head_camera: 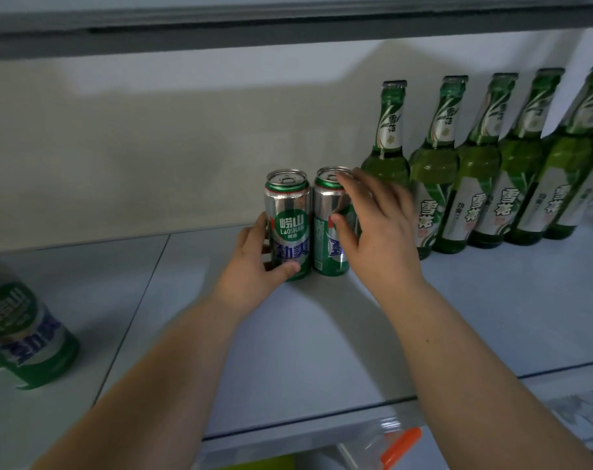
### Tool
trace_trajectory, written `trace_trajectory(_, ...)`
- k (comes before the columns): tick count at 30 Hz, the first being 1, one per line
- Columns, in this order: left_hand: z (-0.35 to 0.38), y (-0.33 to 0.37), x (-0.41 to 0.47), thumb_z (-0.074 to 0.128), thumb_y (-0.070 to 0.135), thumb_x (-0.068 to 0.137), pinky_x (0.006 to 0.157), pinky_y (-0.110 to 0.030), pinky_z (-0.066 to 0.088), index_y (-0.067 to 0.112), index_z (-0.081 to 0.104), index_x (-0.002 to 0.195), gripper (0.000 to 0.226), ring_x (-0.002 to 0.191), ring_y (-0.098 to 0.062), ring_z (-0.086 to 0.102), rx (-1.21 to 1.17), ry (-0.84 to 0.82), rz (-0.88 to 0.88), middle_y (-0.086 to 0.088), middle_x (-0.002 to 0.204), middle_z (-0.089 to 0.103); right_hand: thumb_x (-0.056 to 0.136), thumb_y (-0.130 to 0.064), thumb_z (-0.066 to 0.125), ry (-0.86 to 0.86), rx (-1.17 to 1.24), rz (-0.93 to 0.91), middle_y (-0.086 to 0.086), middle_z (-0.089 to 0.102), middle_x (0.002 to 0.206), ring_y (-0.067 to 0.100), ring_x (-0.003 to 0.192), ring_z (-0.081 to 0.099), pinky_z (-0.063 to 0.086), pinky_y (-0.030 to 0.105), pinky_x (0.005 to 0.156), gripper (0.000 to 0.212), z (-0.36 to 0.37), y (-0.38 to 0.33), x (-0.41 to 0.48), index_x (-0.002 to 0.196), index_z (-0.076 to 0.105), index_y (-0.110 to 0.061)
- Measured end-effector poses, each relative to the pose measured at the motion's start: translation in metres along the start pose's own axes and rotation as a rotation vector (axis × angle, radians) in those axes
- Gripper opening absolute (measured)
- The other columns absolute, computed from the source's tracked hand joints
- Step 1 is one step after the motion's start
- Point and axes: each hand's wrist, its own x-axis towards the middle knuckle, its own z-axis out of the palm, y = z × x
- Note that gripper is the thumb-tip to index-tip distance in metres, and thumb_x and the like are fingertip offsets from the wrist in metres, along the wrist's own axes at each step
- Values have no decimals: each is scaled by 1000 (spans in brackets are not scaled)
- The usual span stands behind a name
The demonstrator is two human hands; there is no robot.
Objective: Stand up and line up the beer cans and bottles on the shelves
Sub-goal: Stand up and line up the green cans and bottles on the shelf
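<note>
Sitting apart near left, a third can (23, 334) awaits. Farther in, 2 upright touching cans are held: left can (288, 212) gripped low by left hand (254, 266), right can (324, 212) clasped by right hand (376, 225). Next, prob.: pair squared w/ bottles (485, 184) far right.

the left standing can (288, 228) in mid-frame reads 崂山, laoshan and 劲爽. the right standing can (322, 242) shows part of 劲爽. green bottles (432, 184) at right read 雪花 on neck and body labels.

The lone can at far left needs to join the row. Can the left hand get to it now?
Probably yes: only bare shelf lies between the left hand and the lone can, but it must first release the upright can it grips.
</note>
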Motion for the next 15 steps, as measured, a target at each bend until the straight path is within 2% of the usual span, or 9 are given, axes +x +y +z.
trace_trajectory(4,3,-2,2,83,27,75,95,-41,55,32,27,151,94,115,-10,56,31,-5,32,5,133,39,89,-33,64,25,-30,15,-1,55,141,33,123,48,29,40,102,51,0,0,0,139,56,-25)
trace_trajectory(8,4,-3,2,84,35,72,96,-41,54,34,29,150,95,115,-10,56,85,14,48,7,130,43,89,-32,63,34,-18,17,1,54,142,34,124,48,32,42,102,52,1,-1,-2,140,55,-24)
trace_trajectory(12,6,0,1,84,33,73,95,-41,55,30,33,149,92,113,-11,58,101,27,54,5,131,45,88,-30,66,47,-30,15,3,55,142,35,125,48,14,30,110,54,2,0,-2,140,56,-22)
trace_trajectory(15,6,2,0,83,34,74,94,-40,55,31,33,149,90,114,-10,57,129,22,37,4,132,47,85,-27,67,46,1,36,4,53,143,36,127,47,9,25,113,57,1,-2,-4,140,56,-21)
